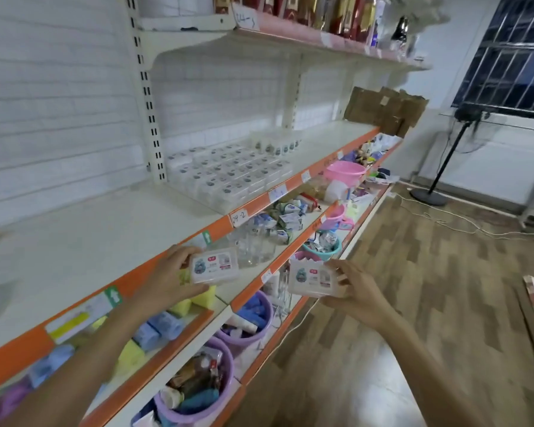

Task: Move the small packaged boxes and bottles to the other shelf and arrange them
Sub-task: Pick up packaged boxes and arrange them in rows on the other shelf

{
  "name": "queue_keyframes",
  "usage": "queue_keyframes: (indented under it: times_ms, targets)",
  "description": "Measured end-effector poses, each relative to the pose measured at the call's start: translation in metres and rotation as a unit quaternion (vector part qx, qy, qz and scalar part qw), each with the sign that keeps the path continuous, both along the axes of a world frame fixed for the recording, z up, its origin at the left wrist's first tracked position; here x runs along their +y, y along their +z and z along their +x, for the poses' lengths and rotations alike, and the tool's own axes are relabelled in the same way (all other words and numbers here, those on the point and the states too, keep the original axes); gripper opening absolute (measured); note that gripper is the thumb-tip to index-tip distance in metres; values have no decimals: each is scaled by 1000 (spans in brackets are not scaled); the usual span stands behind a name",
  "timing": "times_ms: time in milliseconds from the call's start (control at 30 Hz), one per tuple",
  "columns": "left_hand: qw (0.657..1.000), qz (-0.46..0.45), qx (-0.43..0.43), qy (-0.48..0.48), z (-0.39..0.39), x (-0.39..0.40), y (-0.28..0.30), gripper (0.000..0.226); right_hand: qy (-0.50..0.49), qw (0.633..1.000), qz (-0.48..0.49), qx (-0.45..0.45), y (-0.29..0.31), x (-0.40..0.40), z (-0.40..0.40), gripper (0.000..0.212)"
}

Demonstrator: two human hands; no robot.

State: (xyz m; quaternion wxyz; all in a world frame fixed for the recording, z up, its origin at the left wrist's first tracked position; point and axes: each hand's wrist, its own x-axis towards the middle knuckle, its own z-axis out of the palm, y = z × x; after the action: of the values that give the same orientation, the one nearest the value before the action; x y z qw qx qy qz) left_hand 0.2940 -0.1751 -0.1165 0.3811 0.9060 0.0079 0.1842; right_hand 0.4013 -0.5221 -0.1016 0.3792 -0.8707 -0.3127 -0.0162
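Hands both loaded: left hand (167,278) grips one small packaged box (214,265), fingers curled round its left end, thumb under the bottom edge. Right hand (352,295) pinches a second box (313,277) by its right end, thumb below, fingers behind. Both boxes are pale pink with a printed label facing the camera and are tilted slightly. They're held apart from each other, in the air.

Landmark: the middle shelf (105,241), the one with the orange front strip (136,272). The left-hand box is right at that strip, overlapping it in view; can't tell if it touches. The right-hand box sits lower and further out from the strip, in front of the tiers below.

On the middle shelf, farther along to the right past the slotted upright (148,97), a block of matching boxes (228,174) is laid out in neat rows. Behind that block, toward the back panel, a short row of small white bottles (275,143). The near stretch of the shelf beside the left hand is plain white board.

Below the middle shelf: clear glass jars (256,245), yellow and blue sponges (167,322), purple buckets (198,392) of mixed items, a pink basin (346,172) farther along. Above it: an upper shelf (321,41) with red and gold packages. Torn cardboard (386,107) at the far end. Wood-pattern floor (413,303) to the right.
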Motion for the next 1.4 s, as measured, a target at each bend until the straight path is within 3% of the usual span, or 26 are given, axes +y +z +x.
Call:
queue_keyframes:
  times_ms: [233,500,667,900,1100,1400]
  targets:
    - [1000,17,-3,16,85,-48,8,65,-26,1000,-3,-13,-8,-50,70,64]
    - [996,54,7,71,179,-88,27,63,22,1000,0,23,6,-78,206,63]
    - [990,60,5,131,223,-104,42,64,69,997,-16,-23,24,-71,279,66]
    - [979,84,-8,187,274,-90,71,64,147,989,16,-32,55,-5,356,63]
    - [965,141,-1,222,335,-33,92,66,212,977,38,-11,83,80,428,62]
    - [947,109,39,299,425,69,100,61,253,967,19,-20,102,213,537,63]
